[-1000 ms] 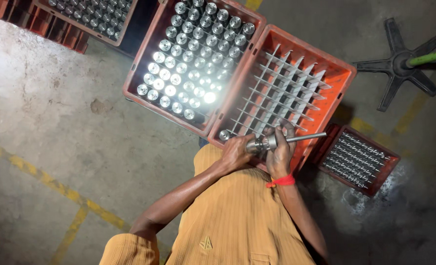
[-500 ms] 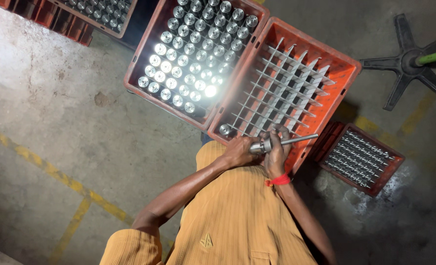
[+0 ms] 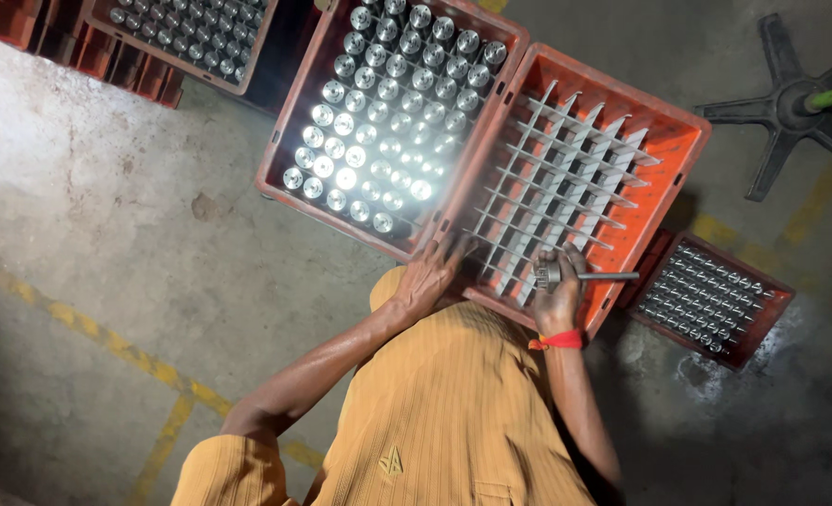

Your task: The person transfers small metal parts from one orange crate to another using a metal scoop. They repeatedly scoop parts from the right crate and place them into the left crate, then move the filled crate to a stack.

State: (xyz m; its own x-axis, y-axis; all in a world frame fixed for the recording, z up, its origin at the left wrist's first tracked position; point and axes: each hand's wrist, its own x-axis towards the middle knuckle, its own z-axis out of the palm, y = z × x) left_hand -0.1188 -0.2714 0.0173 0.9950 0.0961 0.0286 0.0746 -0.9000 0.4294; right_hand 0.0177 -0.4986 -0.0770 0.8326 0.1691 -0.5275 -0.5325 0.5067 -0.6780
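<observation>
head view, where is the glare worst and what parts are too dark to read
Head view: glare is worst on the shiny metal parts in the full orange crate, several blown out white. The lower right floor falls into deep shadow. The right hand holding a metal shaft over the divider crate is evenly lit and fairly sharp.
</observation>
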